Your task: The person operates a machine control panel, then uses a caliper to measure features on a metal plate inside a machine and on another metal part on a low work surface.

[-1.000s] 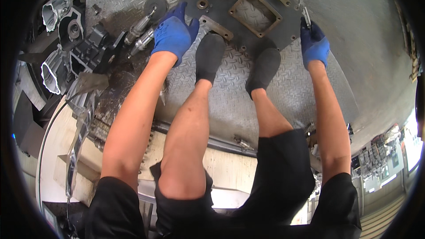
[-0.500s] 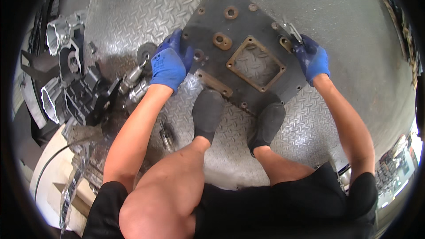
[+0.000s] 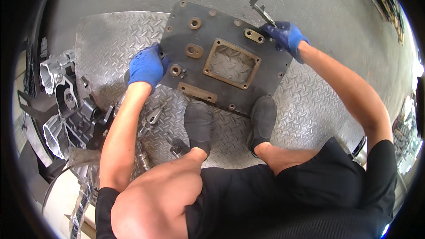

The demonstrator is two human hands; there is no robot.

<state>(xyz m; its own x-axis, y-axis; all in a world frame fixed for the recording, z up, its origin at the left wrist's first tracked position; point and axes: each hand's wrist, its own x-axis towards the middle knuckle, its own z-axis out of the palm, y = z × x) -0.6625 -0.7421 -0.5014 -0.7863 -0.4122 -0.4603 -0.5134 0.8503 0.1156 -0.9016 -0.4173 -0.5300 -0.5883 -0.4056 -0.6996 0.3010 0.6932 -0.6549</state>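
Note:
A dark flat metal plate with bronze-coloured inserts, bolt holes and a framed rectangular opening lies in front of my shoes, over a diamond-tread sheet. At its left edge, my gloved left hand is closed, the fingertips at the rim and partly hidden. My gloved right hand is at the far right edge, closed on a caliper whose jaws point up and left, beyond the plate. Close by the right fingers sits a two-holed oval insert. A round bushing is near the left hand.
Cast metal housings crowd the left side. Several silver tools and fittings lie between them and my left shoe. My right shoe touches or nearly touches the plate's near edge. Grey floor extends beyond the sheet.
The view has turned, so the plate appears farther left and more level. The caliper in my right hand now reaches out farther past the fingers. My left hand remains at the plate's left edge.

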